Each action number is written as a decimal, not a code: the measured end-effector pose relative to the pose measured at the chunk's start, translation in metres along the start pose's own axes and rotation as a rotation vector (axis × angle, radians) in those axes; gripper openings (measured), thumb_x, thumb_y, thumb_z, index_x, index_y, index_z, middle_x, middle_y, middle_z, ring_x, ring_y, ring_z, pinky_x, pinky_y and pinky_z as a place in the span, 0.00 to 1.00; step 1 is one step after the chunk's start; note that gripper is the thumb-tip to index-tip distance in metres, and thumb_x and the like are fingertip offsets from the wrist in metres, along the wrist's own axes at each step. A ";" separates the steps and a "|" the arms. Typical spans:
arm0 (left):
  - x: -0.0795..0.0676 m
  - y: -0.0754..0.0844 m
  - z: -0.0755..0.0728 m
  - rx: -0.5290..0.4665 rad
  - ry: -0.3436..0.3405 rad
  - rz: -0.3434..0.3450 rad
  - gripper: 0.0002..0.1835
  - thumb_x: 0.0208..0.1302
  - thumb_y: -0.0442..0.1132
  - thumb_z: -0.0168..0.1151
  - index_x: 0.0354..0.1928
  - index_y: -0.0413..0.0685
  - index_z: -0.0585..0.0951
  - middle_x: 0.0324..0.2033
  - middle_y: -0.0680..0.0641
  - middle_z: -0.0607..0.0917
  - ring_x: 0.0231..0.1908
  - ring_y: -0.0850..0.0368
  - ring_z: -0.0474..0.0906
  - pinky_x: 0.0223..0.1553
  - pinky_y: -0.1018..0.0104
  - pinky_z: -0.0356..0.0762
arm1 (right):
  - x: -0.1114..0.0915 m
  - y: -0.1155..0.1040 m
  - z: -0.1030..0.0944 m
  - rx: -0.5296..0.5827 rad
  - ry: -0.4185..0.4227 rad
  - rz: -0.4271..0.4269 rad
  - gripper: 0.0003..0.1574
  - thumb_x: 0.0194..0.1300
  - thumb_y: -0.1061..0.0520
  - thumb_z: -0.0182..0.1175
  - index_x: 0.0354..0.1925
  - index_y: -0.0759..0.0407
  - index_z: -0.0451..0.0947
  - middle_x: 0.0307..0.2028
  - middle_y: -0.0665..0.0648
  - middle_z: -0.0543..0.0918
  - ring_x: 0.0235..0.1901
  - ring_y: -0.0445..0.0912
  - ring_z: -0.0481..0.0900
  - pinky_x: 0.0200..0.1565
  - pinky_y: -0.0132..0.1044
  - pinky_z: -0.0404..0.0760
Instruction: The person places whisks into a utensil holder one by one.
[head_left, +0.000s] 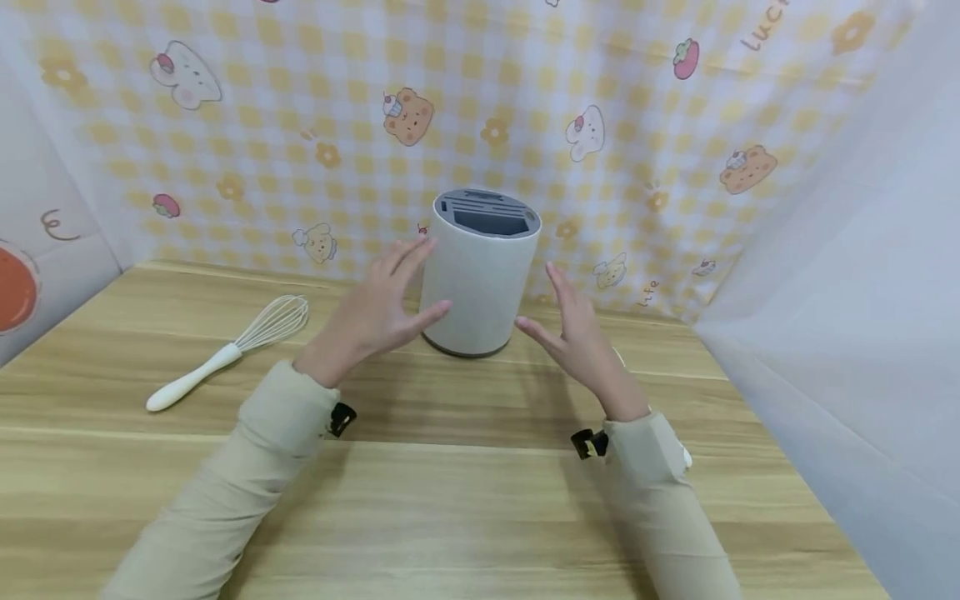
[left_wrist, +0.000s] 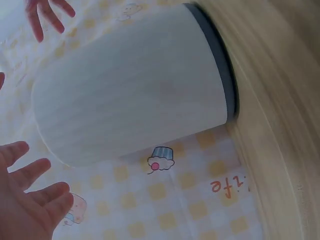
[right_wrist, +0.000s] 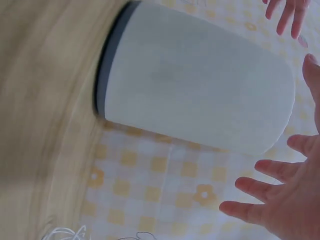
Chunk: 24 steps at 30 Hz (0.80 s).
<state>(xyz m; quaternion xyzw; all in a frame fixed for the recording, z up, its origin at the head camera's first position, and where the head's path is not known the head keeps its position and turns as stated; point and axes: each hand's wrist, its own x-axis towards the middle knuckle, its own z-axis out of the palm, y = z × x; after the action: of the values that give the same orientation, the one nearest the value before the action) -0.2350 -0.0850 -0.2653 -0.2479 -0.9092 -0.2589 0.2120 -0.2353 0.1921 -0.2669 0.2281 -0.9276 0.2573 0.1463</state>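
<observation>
A white knife block [head_left: 476, 287] with a grey slotted top [head_left: 487, 214] stands upright at the back of the table. My left hand [head_left: 378, 304] is raised at its left side, fingers spread and thumb pointing inward. On the right, my right hand [head_left: 573, 333] faces it with the thumb apart from the fingers. Both palms are bare; nothing is held. In the left wrist view, a gap shows between the left fingers [left_wrist: 50, 195] and the block's side. The right wrist view has the right fingers [right_wrist: 250, 212] beside the block's upper end.
A white-handled whisk [head_left: 197, 377] lies on the wooden table [head_left: 450, 517] at left. Mostly hidden behind the right arm is another white item, with wire loops [right_wrist: 65, 232] showing in the right wrist view. A yellow checked cloth [head_left: 337, 108] hangs behind.
</observation>
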 end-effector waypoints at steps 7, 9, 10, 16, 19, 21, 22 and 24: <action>0.027 -0.011 -0.004 -0.199 0.085 -0.125 0.40 0.61 0.60 0.53 0.72 0.59 0.51 0.71 0.47 0.56 0.69 0.47 0.53 0.66 0.41 0.54 | 0.030 0.007 -0.010 0.308 0.083 0.113 0.46 0.66 0.43 0.52 0.73 0.51 0.42 0.71 0.63 0.51 0.67 0.60 0.55 0.67 0.56 0.56; 0.036 -0.014 -0.004 -0.277 0.111 -0.166 0.38 0.63 0.58 0.52 0.72 0.57 0.53 0.70 0.47 0.57 0.69 0.48 0.53 0.67 0.44 0.53 | 0.040 0.009 -0.014 0.363 0.105 0.166 0.42 0.68 0.43 0.50 0.72 0.50 0.44 0.70 0.63 0.55 0.65 0.60 0.59 0.65 0.56 0.60; 0.041 -0.015 -0.004 -0.316 0.117 -0.190 0.36 0.64 0.57 0.50 0.71 0.57 0.54 0.70 0.47 0.58 0.69 0.48 0.54 0.67 0.45 0.54 | 0.045 0.009 -0.016 0.386 0.114 0.189 0.41 0.69 0.44 0.49 0.72 0.51 0.45 0.69 0.63 0.56 0.65 0.59 0.60 0.65 0.55 0.62; 0.072 -0.021 -0.007 -0.474 0.138 -0.324 0.29 0.70 0.51 0.42 0.70 0.52 0.58 0.68 0.48 0.63 0.66 0.48 0.61 0.66 0.56 0.62 | 0.076 0.008 -0.025 0.587 0.176 0.310 0.34 0.71 0.49 0.46 0.71 0.53 0.51 0.65 0.61 0.63 0.61 0.55 0.66 0.59 0.48 0.71; 0.084 -0.025 -0.007 -0.529 0.134 -0.409 0.27 0.71 0.49 0.41 0.69 0.51 0.60 0.67 0.48 0.65 0.65 0.50 0.63 0.65 0.60 0.64 | 0.089 0.008 -0.025 0.660 0.194 0.378 0.32 0.71 0.51 0.47 0.69 0.52 0.55 0.65 0.59 0.65 0.61 0.54 0.67 0.57 0.45 0.73; 0.089 -0.027 -0.006 -0.570 0.126 -0.471 0.26 0.71 0.49 0.42 0.68 0.52 0.62 0.66 0.49 0.66 0.63 0.54 0.65 0.64 0.62 0.65 | 0.098 0.010 -0.023 0.705 0.194 0.426 0.30 0.71 0.51 0.47 0.68 0.52 0.57 0.64 0.58 0.66 0.60 0.53 0.68 0.58 0.44 0.73; 0.092 -0.028 -0.005 -0.597 0.124 -0.498 0.25 0.71 0.49 0.43 0.67 0.53 0.63 0.65 0.49 0.67 0.62 0.55 0.65 0.63 0.62 0.65 | 0.102 0.011 -0.022 0.726 0.192 0.447 0.30 0.71 0.50 0.47 0.68 0.51 0.58 0.64 0.57 0.66 0.60 0.52 0.68 0.58 0.44 0.73; 0.097 -0.030 -0.002 -0.690 0.131 -0.539 0.24 0.71 0.49 0.44 0.66 0.53 0.65 0.63 0.48 0.69 0.58 0.55 0.68 0.60 0.63 0.68 | 0.108 0.014 -0.019 0.778 0.185 0.480 0.29 0.71 0.49 0.46 0.68 0.51 0.59 0.64 0.57 0.68 0.59 0.51 0.69 0.59 0.43 0.72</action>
<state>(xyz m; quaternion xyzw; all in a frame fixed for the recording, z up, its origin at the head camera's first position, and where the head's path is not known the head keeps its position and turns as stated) -0.3272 -0.0751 -0.2251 -0.0414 -0.7862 -0.6086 0.0991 -0.3315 0.1754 -0.2144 0.0209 -0.7718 0.6319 0.0682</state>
